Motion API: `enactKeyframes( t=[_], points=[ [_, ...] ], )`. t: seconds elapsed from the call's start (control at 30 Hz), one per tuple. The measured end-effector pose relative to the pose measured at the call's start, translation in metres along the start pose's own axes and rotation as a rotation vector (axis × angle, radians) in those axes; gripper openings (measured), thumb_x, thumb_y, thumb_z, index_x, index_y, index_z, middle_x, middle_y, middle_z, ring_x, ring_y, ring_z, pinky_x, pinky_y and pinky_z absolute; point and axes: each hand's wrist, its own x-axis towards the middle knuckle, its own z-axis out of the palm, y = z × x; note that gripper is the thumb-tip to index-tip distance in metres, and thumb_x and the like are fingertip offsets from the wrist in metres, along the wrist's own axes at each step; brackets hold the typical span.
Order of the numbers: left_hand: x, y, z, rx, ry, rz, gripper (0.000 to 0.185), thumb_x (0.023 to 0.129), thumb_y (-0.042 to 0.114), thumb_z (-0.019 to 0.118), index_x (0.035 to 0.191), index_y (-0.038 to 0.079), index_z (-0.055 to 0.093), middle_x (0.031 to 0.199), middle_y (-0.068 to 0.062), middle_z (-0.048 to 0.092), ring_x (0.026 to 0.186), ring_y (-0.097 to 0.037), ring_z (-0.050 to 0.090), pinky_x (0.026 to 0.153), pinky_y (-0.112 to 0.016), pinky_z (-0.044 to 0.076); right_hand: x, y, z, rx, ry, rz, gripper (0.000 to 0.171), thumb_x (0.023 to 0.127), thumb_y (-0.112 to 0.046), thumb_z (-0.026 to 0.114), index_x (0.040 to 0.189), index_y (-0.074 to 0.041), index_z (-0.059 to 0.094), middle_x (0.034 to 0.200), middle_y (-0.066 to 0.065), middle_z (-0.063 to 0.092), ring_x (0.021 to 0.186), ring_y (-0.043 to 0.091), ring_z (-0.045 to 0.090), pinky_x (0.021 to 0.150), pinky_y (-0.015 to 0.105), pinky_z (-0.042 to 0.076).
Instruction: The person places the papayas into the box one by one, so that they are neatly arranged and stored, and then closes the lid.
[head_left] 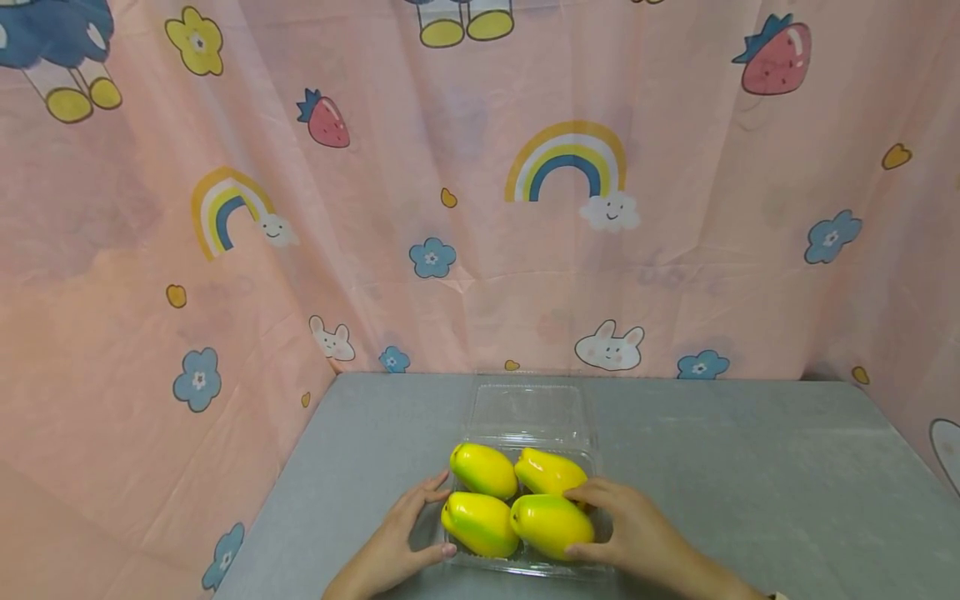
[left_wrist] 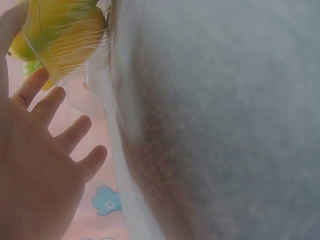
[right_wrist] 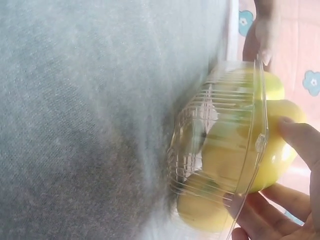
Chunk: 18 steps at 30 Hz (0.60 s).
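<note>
Holding a yellow mango point(head_left: 551, 527) in a clear container point(head_left: 525, 571), the right hand point(head_left: 641, 529) has three more mangoes point(head_left: 483, 470) leftward and ahead, then the open lid point(head_left: 528, 412); left hand point(head_left: 397, 533) spread opposite; grey bench point(head_left: 750, 475) beneath, pink curtain point(head_left: 495, 308) beyond.

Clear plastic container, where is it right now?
In the head view, the clear container is on the gray table, low and just right of center, between the left hand and the right hand, holding four yellow fruits.

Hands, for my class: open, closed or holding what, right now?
Left hand: open, beside the clear box.
Right hand: holding the front right fruit.
</note>
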Motion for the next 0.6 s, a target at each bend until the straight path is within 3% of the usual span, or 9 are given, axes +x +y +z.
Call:
enactKeyframes(
  t=[0.23,0.6],
  points=[
    [0.0004,-0.0013,0.0,-0.004,0.012,0.026,0.065,0.083,0.061,0.069,0.138,0.038,0.043,0.165,0.009,0.026,0.15,-0.038,0.028,0.109,-0.075,0.029,-0.0014,-0.0026,0.0017,-0.033,0.008,-0.002,0.069,0.072,-0.068,0.074,0.12,-0.018,0.07,0.117,-0.007,0.072,0.103,0.013,0.067,0.088,0.043,0.058],
    [0.0007,-0.0019,-0.0004,0.003,0.014,0.034,0.065,0.083,0.061,0.069,0.138,0.037,0.044,0.164,0.01,0.026,0.149,-0.037,0.029,0.11,-0.073,0.03,-0.0019,-0.0034,0.0057,-0.071,-0.028,0.037,0.071,0.071,-0.07,0.072,0.121,-0.019,0.07,0.118,-0.006,0.071,0.101,0.014,0.066,0.084,0.039,0.056]
  ],
)
